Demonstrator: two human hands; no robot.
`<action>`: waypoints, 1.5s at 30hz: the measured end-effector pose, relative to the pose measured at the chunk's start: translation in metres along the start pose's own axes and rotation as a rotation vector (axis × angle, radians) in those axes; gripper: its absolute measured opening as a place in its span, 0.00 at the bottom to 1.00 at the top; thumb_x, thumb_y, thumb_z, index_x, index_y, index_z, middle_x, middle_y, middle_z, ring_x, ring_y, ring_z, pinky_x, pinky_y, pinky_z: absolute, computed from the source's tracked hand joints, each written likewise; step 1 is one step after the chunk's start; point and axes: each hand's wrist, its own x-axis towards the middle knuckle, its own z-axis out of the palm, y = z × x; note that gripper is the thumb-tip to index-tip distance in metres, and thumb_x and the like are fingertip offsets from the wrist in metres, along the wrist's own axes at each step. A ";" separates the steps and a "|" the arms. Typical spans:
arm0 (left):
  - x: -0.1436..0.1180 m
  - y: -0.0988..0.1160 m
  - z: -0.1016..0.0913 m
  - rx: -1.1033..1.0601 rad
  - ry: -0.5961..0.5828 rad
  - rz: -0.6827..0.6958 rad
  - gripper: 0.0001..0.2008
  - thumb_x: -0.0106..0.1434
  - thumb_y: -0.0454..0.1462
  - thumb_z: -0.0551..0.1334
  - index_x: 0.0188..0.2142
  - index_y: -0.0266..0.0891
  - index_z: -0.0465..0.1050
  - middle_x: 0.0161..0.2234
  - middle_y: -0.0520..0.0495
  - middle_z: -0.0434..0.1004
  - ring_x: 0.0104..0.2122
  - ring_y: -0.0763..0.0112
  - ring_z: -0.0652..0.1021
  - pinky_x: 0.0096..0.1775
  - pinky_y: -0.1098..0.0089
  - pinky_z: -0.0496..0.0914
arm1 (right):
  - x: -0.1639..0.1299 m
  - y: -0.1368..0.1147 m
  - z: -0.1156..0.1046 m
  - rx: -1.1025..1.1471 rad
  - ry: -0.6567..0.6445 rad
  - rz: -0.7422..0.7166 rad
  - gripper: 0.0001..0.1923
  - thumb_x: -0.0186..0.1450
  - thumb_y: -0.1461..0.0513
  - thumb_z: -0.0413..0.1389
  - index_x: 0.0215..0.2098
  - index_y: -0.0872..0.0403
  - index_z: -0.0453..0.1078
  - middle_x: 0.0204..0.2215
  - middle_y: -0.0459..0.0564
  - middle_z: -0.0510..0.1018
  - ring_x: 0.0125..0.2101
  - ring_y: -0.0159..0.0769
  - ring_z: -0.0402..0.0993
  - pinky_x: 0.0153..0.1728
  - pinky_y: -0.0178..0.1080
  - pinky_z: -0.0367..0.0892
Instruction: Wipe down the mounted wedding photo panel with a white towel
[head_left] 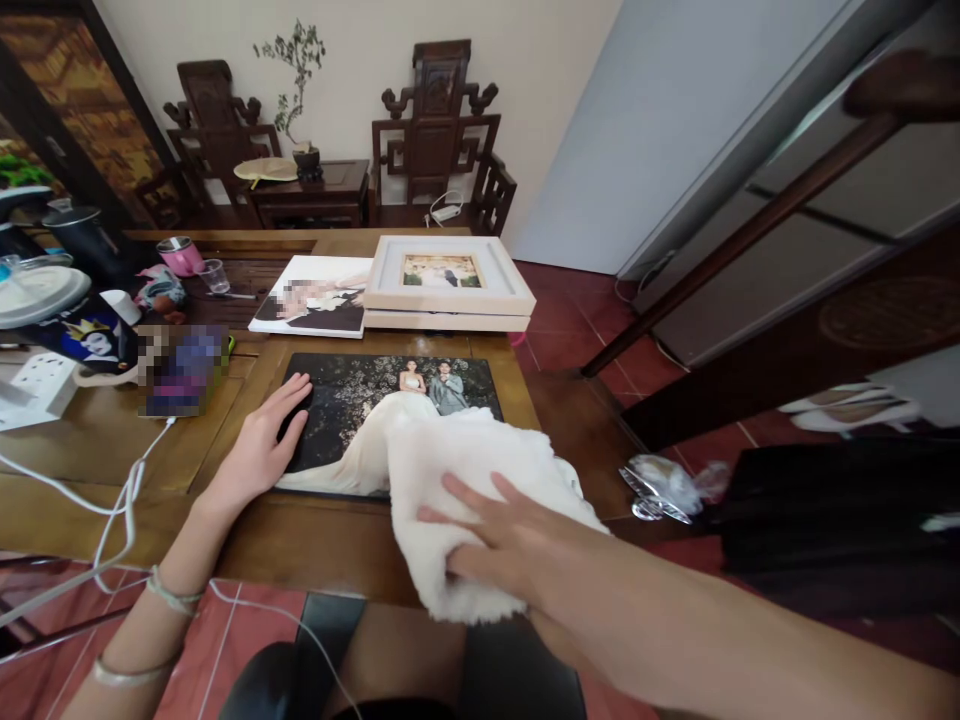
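Note:
A dark wedding photo panel lies flat near the front edge of the wooden table. Fingers stretched out, my left hand rests on the panel's left edge, holding nothing. A fluffy white cloth covers the panel's lower right part and hangs past the table's front edge. My right hand presses on the cloth from above, fingers spread over it and thumb tucked at a fold. The panel's lower right corner is hidden beneath the cloth.
Behind the panel are a white-edged photo print and a cream framed-photo box. At left are a phone on a white cable, a power strip, a pink cup and a small clear cup.

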 end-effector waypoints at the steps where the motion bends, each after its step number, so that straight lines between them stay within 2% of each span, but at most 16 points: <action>1: 0.000 0.000 0.000 0.001 -0.001 -0.001 0.24 0.71 0.43 0.51 0.58 0.29 0.68 0.61 0.35 0.66 0.62 0.58 0.66 0.62 0.53 0.60 | 0.001 -0.002 -0.001 0.011 -0.004 -0.029 0.33 0.46 0.77 0.47 0.48 0.52 0.69 0.67 0.51 0.57 0.68 0.51 0.37 0.62 0.65 0.49; 4: 0.000 0.001 -0.001 0.000 -0.003 -0.004 0.24 0.71 0.43 0.51 0.58 0.28 0.68 0.61 0.34 0.67 0.62 0.57 0.66 0.62 0.54 0.60 | 0.015 0.008 -0.013 0.031 0.005 0.007 0.35 0.46 0.79 0.45 0.49 0.52 0.69 0.63 0.53 0.65 0.68 0.46 0.41 0.64 0.59 0.48; 7: -0.001 0.000 -0.001 -0.007 0.001 -0.003 0.23 0.71 0.44 0.51 0.57 0.30 0.68 0.61 0.35 0.67 0.62 0.57 0.66 0.62 0.53 0.60 | 0.039 0.032 -0.032 0.021 0.057 0.094 0.38 0.48 0.80 0.43 0.53 0.52 0.67 0.58 0.53 0.71 0.67 0.44 0.44 0.64 0.56 0.49; 10: -0.001 -0.001 -0.001 -0.014 0.006 0.001 0.23 0.71 0.44 0.51 0.57 0.30 0.68 0.61 0.35 0.67 0.62 0.57 0.66 0.62 0.53 0.60 | 0.063 0.059 -0.045 -0.063 0.132 0.131 0.38 0.50 0.80 0.43 0.56 0.53 0.65 0.58 0.56 0.70 0.67 0.47 0.43 0.63 0.58 0.50; 13: -0.002 -0.001 -0.001 -0.020 0.004 0.006 0.24 0.71 0.43 0.51 0.57 0.29 0.68 0.61 0.34 0.67 0.62 0.58 0.66 0.63 0.53 0.59 | 0.077 0.073 -0.046 -0.155 0.188 0.152 0.36 0.51 0.79 0.44 0.57 0.56 0.64 0.58 0.61 0.70 0.67 0.50 0.44 0.61 0.61 0.51; 15: -0.002 0.000 -0.002 -0.025 0.003 0.005 0.24 0.71 0.43 0.51 0.57 0.29 0.68 0.61 0.34 0.67 0.63 0.57 0.66 0.63 0.53 0.59 | 0.080 0.069 -0.040 -0.184 0.205 0.174 0.36 0.52 0.80 0.44 0.58 0.58 0.63 0.59 0.63 0.68 0.67 0.52 0.42 0.61 0.63 0.50; 17: -0.002 0.000 -0.002 -0.026 0.004 0.000 0.23 0.71 0.44 0.51 0.57 0.30 0.68 0.61 0.34 0.67 0.62 0.57 0.66 0.63 0.53 0.60 | 0.078 0.053 -0.030 -0.197 0.197 0.201 0.37 0.52 0.80 0.45 0.59 0.59 0.62 0.63 0.64 0.62 0.68 0.55 0.38 0.61 0.65 0.47; 20: -0.002 0.000 -0.001 -0.024 0.003 -0.005 0.23 0.71 0.44 0.51 0.58 0.32 0.68 0.61 0.35 0.67 0.63 0.57 0.66 0.62 0.52 0.60 | 0.069 0.014 -0.014 -0.192 0.056 0.221 0.40 0.51 0.79 0.49 0.61 0.57 0.62 0.69 0.60 0.50 0.67 0.60 0.33 0.61 0.69 0.43; 22: -0.002 0.000 -0.001 -0.024 0.002 -0.008 0.24 0.71 0.44 0.51 0.58 0.32 0.68 0.61 0.35 0.67 0.63 0.57 0.66 0.62 0.52 0.60 | 0.060 -0.011 -0.005 -0.167 -0.070 0.168 0.41 0.50 0.77 0.52 0.62 0.55 0.62 0.70 0.56 0.45 0.67 0.62 0.29 0.60 0.71 0.40; 25: -0.002 0.000 -0.001 -0.018 -0.002 -0.014 0.24 0.71 0.44 0.50 0.58 0.31 0.68 0.61 0.35 0.66 0.63 0.57 0.65 0.63 0.52 0.59 | 0.051 -0.031 0.003 -0.118 -0.112 0.054 0.39 0.51 0.75 0.53 0.61 0.53 0.64 0.69 0.53 0.46 0.67 0.60 0.29 0.60 0.72 0.38; 28: -0.002 0.001 -0.001 -0.018 -0.007 -0.017 0.23 0.71 0.44 0.50 0.58 0.32 0.68 0.62 0.36 0.66 0.63 0.58 0.65 0.63 0.52 0.59 | 0.052 -0.023 -0.001 -0.099 -0.072 0.008 0.37 0.51 0.77 0.50 0.59 0.53 0.66 0.69 0.52 0.50 0.68 0.56 0.33 0.61 0.69 0.41; 30: -0.002 0.001 -0.002 -0.026 -0.008 -0.018 0.24 0.71 0.44 0.50 0.58 0.32 0.68 0.61 0.36 0.66 0.63 0.58 0.65 0.63 0.52 0.59 | 0.060 -0.006 -0.010 -0.094 -0.023 0.000 0.37 0.51 0.79 0.48 0.58 0.54 0.66 0.68 0.55 0.53 0.68 0.54 0.35 0.62 0.67 0.42; 34: -0.002 0.000 -0.002 -0.039 -0.008 -0.021 0.23 0.71 0.45 0.50 0.58 0.33 0.68 0.62 0.37 0.66 0.63 0.58 0.65 0.63 0.51 0.59 | 0.081 0.039 -0.034 -0.099 0.120 0.076 0.36 0.52 0.80 0.45 0.57 0.55 0.64 0.62 0.60 0.65 0.68 0.49 0.38 0.64 0.62 0.44; 38: -0.002 0.000 -0.002 -0.044 -0.009 -0.022 0.23 0.71 0.45 0.50 0.58 0.35 0.68 0.62 0.38 0.66 0.63 0.58 0.65 0.63 0.51 0.58 | 0.096 0.067 -0.045 -0.169 0.209 0.133 0.36 0.53 0.80 0.44 0.59 0.56 0.62 0.59 0.62 0.69 0.68 0.50 0.39 0.62 0.63 0.48; 41: -0.003 0.000 -0.002 -0.044 -0.008 -0.023 0.23 0.71 0.45 0.50 0.58 0.34 0.68 0.62 0.37 0.66 0.63 0.57 0.65 0.63 0.51 0.58 | 0.098 0.061 -0.037 -0.200 0.216 0.165 0.37 0.54 0.79 0.44 0.60 0.59 0.61 0.63 0.64 0.63 0.68 0.56 0.38 0.61 0.66 0.47; 45: -0.003 -0.001 -0.002 -0.045 -0.015 -0.030 0.23 0.71 0.45 0.50 0.58 0.34 0.68 0.62 0.37 0.66 0.63 0.57 0.64 0.63 0.51 0.58 | 0.087 0.019 -0.017 -0.231 0.100 0.181 0.39 0.53 0.78 0.48 0.62 0.56 0.60 0.69 0.57 0.48 0.67 0.61 0.33 0.61 0.70 0.43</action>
